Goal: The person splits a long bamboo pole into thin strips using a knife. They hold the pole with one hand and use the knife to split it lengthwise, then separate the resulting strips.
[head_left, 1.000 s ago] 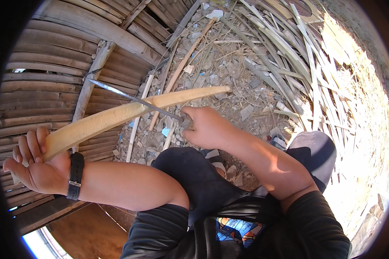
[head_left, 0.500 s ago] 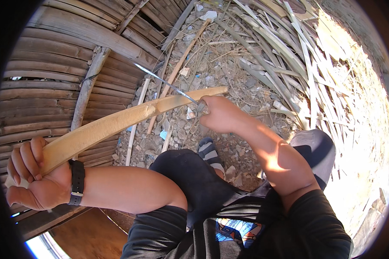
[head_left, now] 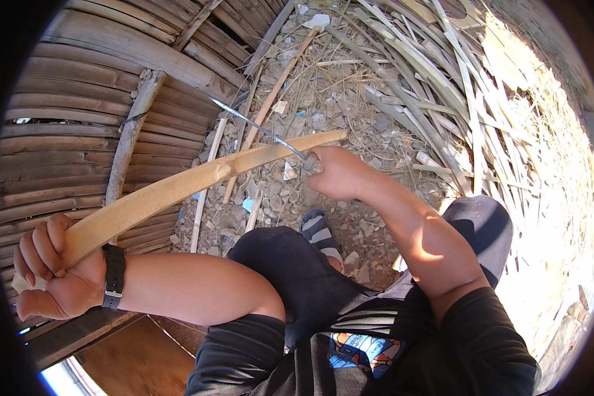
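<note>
My left hand (head_left: 59,267) is closed around the near end of a long, pale yellow bamboo strip (head_left: 155,198), at the lower left. The strip slants up to the right and has a raised node past its middle. My right hand (head_left: 336,173) is a fist around the handle of a knife, most of the handle hidden by the fingers. The knife's narrow metal blade (head_left: 247,121) points to the upper left and crosses the strip near its far end. Whether the edge bites into the bamboo cannot be told.
A slatted bamboo wall (head_left: 59,158) with a post (head_left: 132,135) stands at the left. Split bamboo strips (head_left: 435,86) are heaped at the upper right. Thin sticks (head_left: 208,188) lie on the rubble-strewn ground (head_left: 290,204). My sandalled foot (head_left: 320,231) rests below the strip.
My left hand has shifted very slightly rightward with the strip's near end. The knife has tilted a little, its tip slightly right and lower; both grips are unchanged.
</note>
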Demonstrator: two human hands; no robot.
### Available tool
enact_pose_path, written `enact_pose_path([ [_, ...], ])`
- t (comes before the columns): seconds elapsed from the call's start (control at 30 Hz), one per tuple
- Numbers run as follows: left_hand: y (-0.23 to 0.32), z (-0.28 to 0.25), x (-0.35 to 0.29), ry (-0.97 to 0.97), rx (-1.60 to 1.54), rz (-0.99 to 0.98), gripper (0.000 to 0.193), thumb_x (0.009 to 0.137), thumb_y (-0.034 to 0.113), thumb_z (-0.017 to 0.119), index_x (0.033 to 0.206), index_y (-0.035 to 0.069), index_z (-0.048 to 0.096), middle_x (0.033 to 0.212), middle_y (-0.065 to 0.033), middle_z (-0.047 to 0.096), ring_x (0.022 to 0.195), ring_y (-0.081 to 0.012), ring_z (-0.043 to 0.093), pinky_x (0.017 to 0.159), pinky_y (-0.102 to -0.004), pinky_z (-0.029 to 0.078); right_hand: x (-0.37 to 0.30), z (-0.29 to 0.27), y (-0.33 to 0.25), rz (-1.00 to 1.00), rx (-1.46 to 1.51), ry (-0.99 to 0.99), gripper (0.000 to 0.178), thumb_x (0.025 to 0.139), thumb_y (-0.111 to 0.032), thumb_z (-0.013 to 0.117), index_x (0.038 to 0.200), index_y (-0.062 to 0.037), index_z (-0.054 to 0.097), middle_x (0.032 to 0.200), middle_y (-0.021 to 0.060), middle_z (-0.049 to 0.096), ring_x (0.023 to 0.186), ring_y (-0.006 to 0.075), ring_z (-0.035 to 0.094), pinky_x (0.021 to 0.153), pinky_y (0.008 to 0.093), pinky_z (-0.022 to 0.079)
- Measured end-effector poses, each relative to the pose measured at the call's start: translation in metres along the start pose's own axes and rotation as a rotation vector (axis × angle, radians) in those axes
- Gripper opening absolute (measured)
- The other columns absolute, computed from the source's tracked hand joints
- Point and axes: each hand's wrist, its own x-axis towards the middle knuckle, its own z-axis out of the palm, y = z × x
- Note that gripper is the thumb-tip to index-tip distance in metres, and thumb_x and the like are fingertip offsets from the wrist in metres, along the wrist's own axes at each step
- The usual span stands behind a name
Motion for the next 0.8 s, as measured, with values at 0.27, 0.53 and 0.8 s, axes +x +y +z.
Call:
enact_pose_path([
  [0.27,0.004,0.005,0.001,-0.101,-0.042,-0.036,0.045,0.059,0.032,0.091,0.066,0.021,0.048,0.054,0.0104,0.04,0.047,-0.005,0.034,0.053,-0.0253,0.022,-0.001,0.042,0.02,-0.127,0.297,0.075,0.059,0.079,-0.023,0.067,0.13,0.0048,0.053,0.098,0.0243,0.068,0.089,0.0334,0.068,0.08,0.0414,0.053],
  [0.53,0.0,0.005,-0.001,0.086,0.1,0.0,0.035,0.074,0.03,0.078,0.068,0.017,0.047,0.055,0.0062,0.038,0.049,-0.0084,0.034,0.055,-0.0281,0.023,0.001,0.022,0.037,0.26,0.262,-0.026,0.053,0.077,-0.023,0.067,0.12,0.0065,0.057,0.09,0.0247,0.067,0.081,0.0347,0.068,0.074,0.0405,0.054],
  [0.8,0.005,0.01,0.001,-0.063,-0.003,-0.063,0.028,0.082,0.028,0.064,0.066,0.017,0.044,0.056,0.0046,0.036,0.049,-0.0097,0.032,0.059,-0.0288,0.024,-0.005,0.058,0.004,-0.094,0.283,0.067,0.047,0.076,-0.019,0.067,0.115,0.0044,0.06,0.093,0.0262,0.068,0.088,0.0406,0.067,0.082,0.0434,0.053],
])
